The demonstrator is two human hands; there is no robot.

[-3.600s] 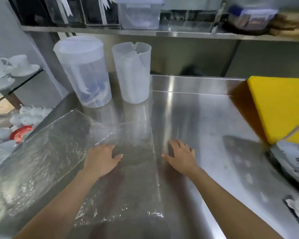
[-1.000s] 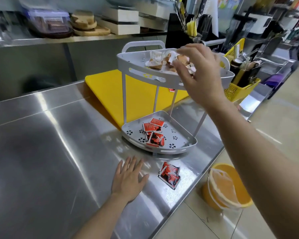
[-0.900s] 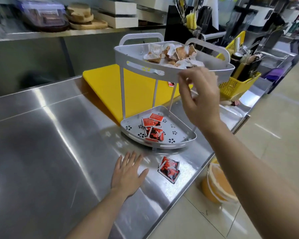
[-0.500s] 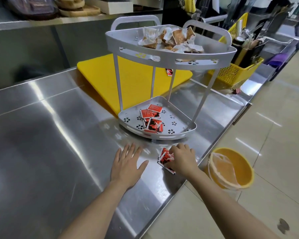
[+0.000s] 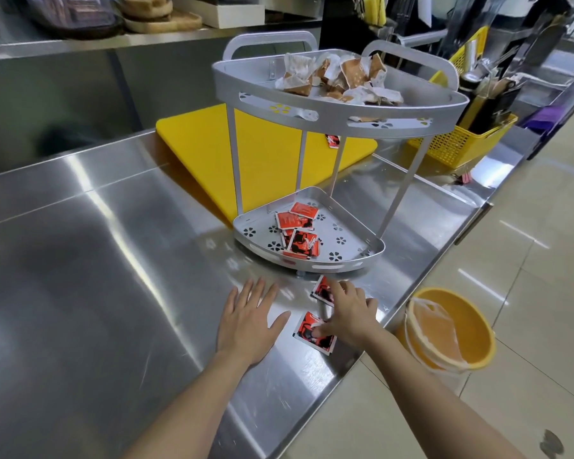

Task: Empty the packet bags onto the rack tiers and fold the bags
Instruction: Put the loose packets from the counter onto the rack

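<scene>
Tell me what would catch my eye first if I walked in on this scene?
Probably the grey two-tier corner rack standing on the steel counter, brown-and-white packets heaped on top and red sachets on the bottom tier. In front, the right hand presses on loose red sachets beside the flat left hand. A yellow bucket sits on the floor.

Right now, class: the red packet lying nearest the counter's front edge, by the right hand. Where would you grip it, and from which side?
The red packet lies flat on the steel counter, so probably no face can be pinched from above. Slide it to the counter's front edge, then pinch the overhanging margin, thumb on top. The right hand already rests on it; the left hand lies flat beside.
</scene>
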